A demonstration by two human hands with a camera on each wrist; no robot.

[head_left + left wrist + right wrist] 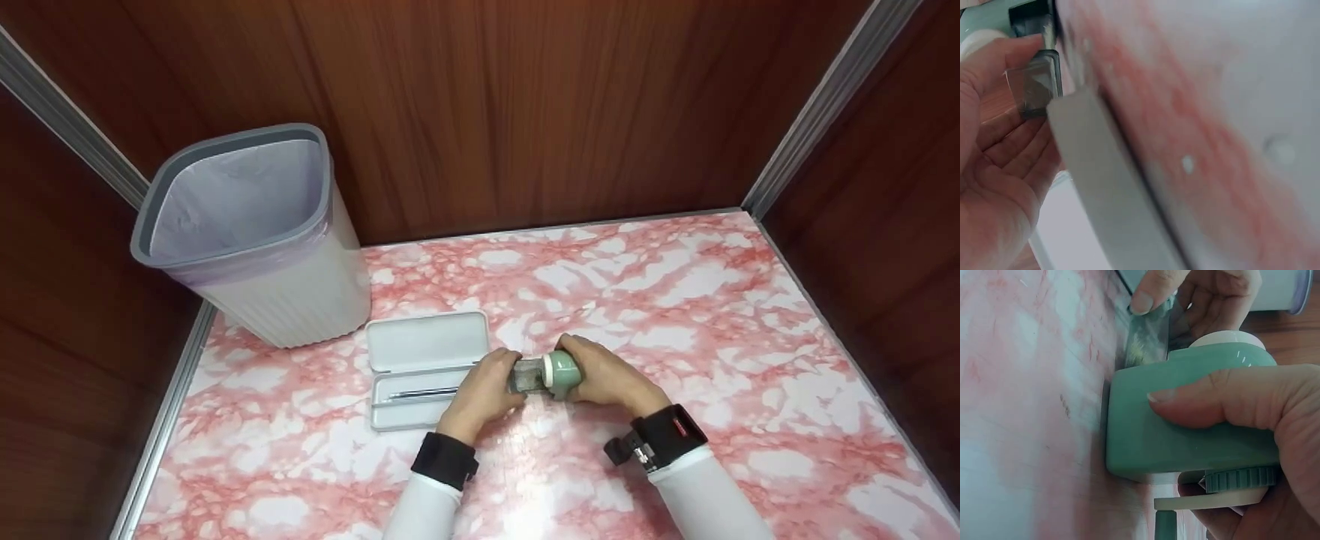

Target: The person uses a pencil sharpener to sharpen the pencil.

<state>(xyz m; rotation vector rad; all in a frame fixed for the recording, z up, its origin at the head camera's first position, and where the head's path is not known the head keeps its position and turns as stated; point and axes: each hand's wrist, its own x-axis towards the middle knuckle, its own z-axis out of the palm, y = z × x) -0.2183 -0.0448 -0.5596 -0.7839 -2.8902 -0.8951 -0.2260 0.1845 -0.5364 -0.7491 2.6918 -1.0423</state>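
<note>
My right hand (pixel 606 373) grips a green crank pencil sharpener (pixel 566 373) by its body, thumb along one side in the right wrist view. The crank (pixel 1213 498) points away from my left hand, and the sharpener lies on its side or tilted; I cannot tell which. My left hand (pixel 487 386) pinches the clear shavings drawer (pixel 1145 343), which sticks out of the sharpener's left side. Some shavings show through its wall. Whether the drawer is fully out cannot be seen. Beside my left hand lies an open pencil case (pixel 427 343) with a thin dark pencil or pen (pixel 424 392) inside.
A lined waste bin (pixel 300 292) stands at the back left, behind the pencil case. Wood-look panels (pixel 480 112) close off the back and both sides of the pink marbled tabletop (pixel 675 300). The pencil case's grey edge (pixel 1106 185) sits close under my left wrist.
</note>
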